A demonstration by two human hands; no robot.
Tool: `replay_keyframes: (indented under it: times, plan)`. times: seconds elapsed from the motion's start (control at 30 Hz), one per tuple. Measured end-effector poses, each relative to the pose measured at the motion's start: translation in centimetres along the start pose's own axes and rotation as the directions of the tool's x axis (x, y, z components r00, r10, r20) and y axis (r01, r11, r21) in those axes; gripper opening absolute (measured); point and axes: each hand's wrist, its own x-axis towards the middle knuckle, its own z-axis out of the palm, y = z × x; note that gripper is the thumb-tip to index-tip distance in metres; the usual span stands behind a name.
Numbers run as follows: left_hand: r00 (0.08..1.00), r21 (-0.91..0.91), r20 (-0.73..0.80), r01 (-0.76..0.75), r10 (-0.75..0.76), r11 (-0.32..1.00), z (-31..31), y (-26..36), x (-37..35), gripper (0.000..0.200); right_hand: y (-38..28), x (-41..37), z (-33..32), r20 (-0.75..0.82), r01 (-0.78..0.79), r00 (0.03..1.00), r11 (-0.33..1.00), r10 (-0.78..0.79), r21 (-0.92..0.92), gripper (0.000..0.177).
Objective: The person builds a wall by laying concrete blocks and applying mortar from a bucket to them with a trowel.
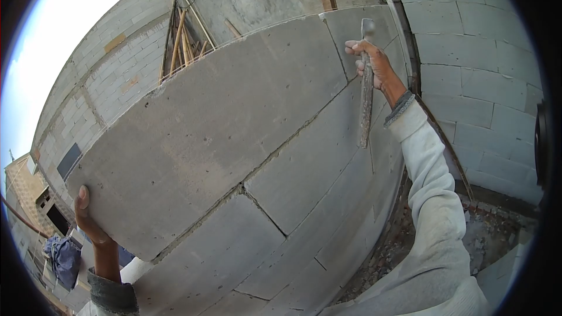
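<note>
A large grey concrete block (199, 123) lies in the top course of a block wall (293, 181). My left hand (91, 222) rests against the block's left end, thumb up along its face and the other fingers hidden behind it. My right hand (374, 64) is raised in front of the wall near its right end. It grips a hammer (366, 105) by its worn handle, close to the metal head, with the handle hanging down. Some of its fingers point left, off the handle.
A pale block wall (468, 76) stands at right, with rubble (497, 234) at its foot. Wooden poles (184, 44) lean behind my wall. A thin string runs along its top edge. A dark blue cloth or bag (63, 257) lies at lower left.
</note>
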Motion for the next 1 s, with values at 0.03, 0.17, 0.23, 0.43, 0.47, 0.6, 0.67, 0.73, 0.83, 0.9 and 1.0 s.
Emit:
replay_keyframes:
  times: [0.03,0.17,0.23,0.43,0.47,0.6,0.67,0.73,0.83,0.9,1.0]
  plan:
    - [1.0,0.001,0.003,-0.001,0.001,1.0,0.0,-0.1,0.0,0.08,0.1,0.1,-0.2,0.019,-0.005,1.0,1.0,0.005,0.029,0.049]
    - [1.0,0.002,0.008,-0.009,0.009,1.0,-0.3,-0.2,0.2,0.074,0.0,0.9,-1.4,0.203,-0.097,0.978,0.95,0.036,0.298,0.05]
    - [1.0,0.013,-0.002,-0.001,0.001,1.0,-0.6,-0.4,0.3,0.071,0.0,1.6,-1.9,0.37,-0.223,0.929,0.817,0.013,0.531,0.05]
    - [0.998,0.011,-0.004,0.066,-0.066,0.998,-0.9,-0.2,0.1,0.069,-0.9,3.2,-0.7,0.476,-0.321,0.865,0.558,-0.156,0.765,0.05]
    - [0.998,0.009,0.006,0.065,-0.065,0.998,-0.7,-0.1,0.1,0.069,-1.2,3.4,-0.3,0.415,-0.265,0.899,0.585,-0.137,0.767,0.052]
    - [0.998,0.028,0.03,0.047,-0.048,0.999,-1.2,-0.4,0.2,0.067,-1.7,4.3,1.3,0.241,-0.114,0.963,0.628,-0.121,0.77,0.058]
    - [0.999,0.027,0.009,0.049,-0.049,0.998,-1.2,-0.4,0.2,0.066,-1.5,4.6,2.0,0.196,-0.096,0.975,0.597,-0.105,0.797,0.059]
    - [0.999,0.019,0.002,0.051,-0.051,0.998,-1.3,-0.6,0.1,0.066,-0.9,4.7,2.4,0.167,-0.089,0.982,0.572,-0.085,0.816,0.059]
    - [0.999,0.013,0.01,0.039,-0.039,0.999,-1.7,-0.9,0.5,0.067,0.2,4.3,3.0,0.156,-0.119,0.987,0.519,-0.027,0.847,0.062]
    - [0.999,0.043,0.018,0.037,-0.038,0.998,-1.9,-0.9,0.4,0.068,0.6,3.0,2.9,0.123,-0.12,0.991,0.674,0.042,0.729,0.063]
    - [0.998,0.141,0.013,0.058,-0.06,0.988,-1.1,0.1,-0.1,0.077,0.2,-2.4,3.4,-0.044,-0.055,0.996,0.952,0.072,0.301,0.055]
